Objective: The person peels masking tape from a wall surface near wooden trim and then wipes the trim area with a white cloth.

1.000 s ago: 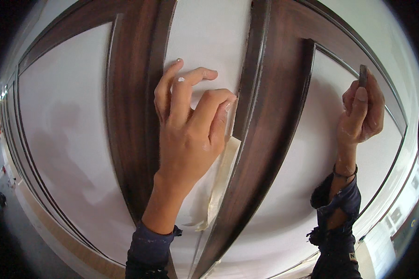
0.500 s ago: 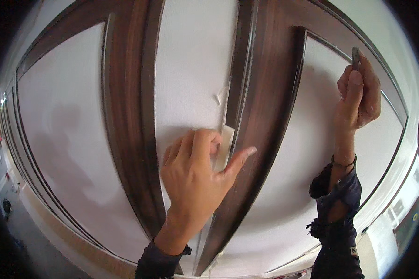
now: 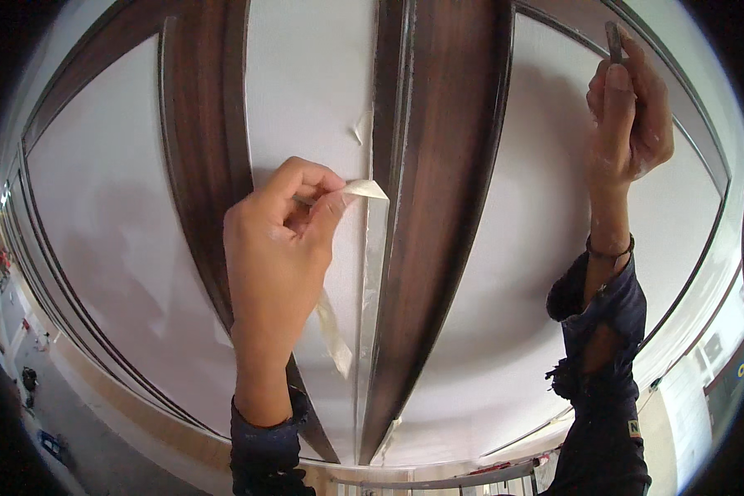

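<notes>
My left hand pinches a strip of cream masking tape between thumb and fingers. Part of that strip folds over at the edge of the dark brown wooden frame, and a loose tail hangs below my hand over the white panel. My right hand is raised at the upper right, closed around a small dark flat piece that sticks up past the thumb; its exact kind is unclear. A small torn flap stands out from the white panel above my left hand.
A second brown wooden upright runs down on the left, with a white panel beyond it. Another white panel lies behind my right arm. Grey floor with scattered objects shows at the lower left.
My left hand has moved left and up, turning and drawing the tape away from the frame edge, so a loose tail now hangs. My right hand still holds the dark piece. The view has shifted.
</notes>
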Available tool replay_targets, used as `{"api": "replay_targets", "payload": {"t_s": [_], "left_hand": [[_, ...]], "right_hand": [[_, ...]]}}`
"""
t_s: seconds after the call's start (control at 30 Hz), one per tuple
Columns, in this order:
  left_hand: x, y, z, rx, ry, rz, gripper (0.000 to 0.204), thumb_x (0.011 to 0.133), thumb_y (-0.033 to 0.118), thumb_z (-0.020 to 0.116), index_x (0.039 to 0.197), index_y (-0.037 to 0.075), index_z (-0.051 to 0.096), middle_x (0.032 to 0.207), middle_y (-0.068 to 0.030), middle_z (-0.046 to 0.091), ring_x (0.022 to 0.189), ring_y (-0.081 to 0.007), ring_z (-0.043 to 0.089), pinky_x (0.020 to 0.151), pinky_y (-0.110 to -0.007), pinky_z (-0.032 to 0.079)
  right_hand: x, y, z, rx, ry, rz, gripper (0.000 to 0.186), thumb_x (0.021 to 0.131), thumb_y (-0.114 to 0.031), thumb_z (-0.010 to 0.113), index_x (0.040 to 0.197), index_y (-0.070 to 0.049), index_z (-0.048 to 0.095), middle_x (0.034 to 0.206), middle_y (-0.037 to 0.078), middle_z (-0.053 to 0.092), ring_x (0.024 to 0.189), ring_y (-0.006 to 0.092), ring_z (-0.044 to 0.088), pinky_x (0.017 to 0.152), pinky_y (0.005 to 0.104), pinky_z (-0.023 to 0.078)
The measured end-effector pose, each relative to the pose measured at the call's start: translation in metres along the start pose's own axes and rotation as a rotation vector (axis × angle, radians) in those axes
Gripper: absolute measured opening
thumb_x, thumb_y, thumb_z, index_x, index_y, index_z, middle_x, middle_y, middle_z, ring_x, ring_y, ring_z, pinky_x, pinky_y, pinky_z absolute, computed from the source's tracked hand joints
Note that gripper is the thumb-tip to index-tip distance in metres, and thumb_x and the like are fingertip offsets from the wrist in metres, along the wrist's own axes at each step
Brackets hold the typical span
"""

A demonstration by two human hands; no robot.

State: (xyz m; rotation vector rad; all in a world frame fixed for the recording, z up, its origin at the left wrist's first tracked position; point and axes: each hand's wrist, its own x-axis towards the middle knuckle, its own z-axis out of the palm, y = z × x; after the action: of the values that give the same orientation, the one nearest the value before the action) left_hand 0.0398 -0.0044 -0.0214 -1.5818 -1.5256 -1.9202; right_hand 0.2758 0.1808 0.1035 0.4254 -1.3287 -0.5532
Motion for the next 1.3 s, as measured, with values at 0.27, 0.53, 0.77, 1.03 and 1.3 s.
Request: {"api": "replay_targets", "payload": {"t_s": [0.27, 0.53, 0.77, 1.03, 1.3], "left_hand": [[0.014, 0.003, -0.003, 0.388, 0.254, 0.451, 0.013, 0.076, -0.001, 0.077, 0.086, 0.006, 0.073, 0.088, -0.0022, 0.065, 0.065, -0.0172, 0.057, 0.06, -0.03, 0.045], [0.025, 0.001, -0.01, 0.43, 0.205, 0.504, 0.018, 0.083, -0.004, 0.072, 0.094, 0.008, 0.079, 0.091, -0.0037, 0.061, 0.074, -0.0147, 0.058, 0.064, -0.028, 0.045], [-0.043, 0.039, 0.004, 0.233, 0.59, 0.65, 0.022, 0.084, -0.001, 0.072, 0.105, 0.006, 0.074, 0.093, -0.006, 0.064, 0.074, -0.0181, 0.058, 0.067, -0.033, 0.046], [-0.04, -0.003, 0.065, 0.318, 0.429, 0.238, 0.035, 0.071, 0.009, 0.09, 0.099, 0.004, 0.071, 0.089, -0.0044, 0.064, 0.074, -0.0172, 0.065, 0.059, -0.029, 0.051], [-0.041, -0.014, 0.103, 0.227, 0.693, 0.311, 0.02, 0.078, -0.006, 0.08, 0.094, 0.004, 0.074, 0.096, -0.0057, 0.064, 0.082, -0.017, 0.063, 0.069, -0.031, 0.053]], "right_hand": [[-0.002, -0.004, 0.001, 0.02, 0.054, 0.087, 0.028, 0.098, -0.011, 0.06, 0.123, 0.0, 0.066, 0.074, 0.004, 0.067, 0.057, 0.0023, 0.054, 0.048, 0.0174, 0.042], [-0.004, 0.014, 0.0, 0.144, 0.043, 0.06, 0.034, 0.103, -0.017, 0.054, 0.129, 0.003, 0.06, 0.066, -0.005, 0.046, 0.055, 0.0045, 0.039, 0.058, 0.0236, 0.037], [0.014, -0.011, 0.006, -0.075, 0.073, -0.03, 0.032, 0.104, -0.014, 0.052, 0.128, 0.005, 0.061, 0.065, -0.006, 0.043, 0.055, 0.0037, 0.037, 0.05, 0.0232, 0.031], [0.011, 0.005, 0.009, 0.083, 0.124, 0.005, 0.029, 0.102, -0.009, 0.053, 0.126, 0.005, 0.062, 0.068, -0.004, 0.047, 0.056, 0.0035, 0.038, 0.052, 0.0216, 0.033], [0.007, 0.005, 0.007, 0.033, 0.117, 0.112, 0.028, 0.101, -0.006, 0.052, 0.125, 0.0, 0.064, 0.071, -0.003, 0.05, 0.059, 0.0029, 0.04, 0.055, 0.0224, 0.037]]}}
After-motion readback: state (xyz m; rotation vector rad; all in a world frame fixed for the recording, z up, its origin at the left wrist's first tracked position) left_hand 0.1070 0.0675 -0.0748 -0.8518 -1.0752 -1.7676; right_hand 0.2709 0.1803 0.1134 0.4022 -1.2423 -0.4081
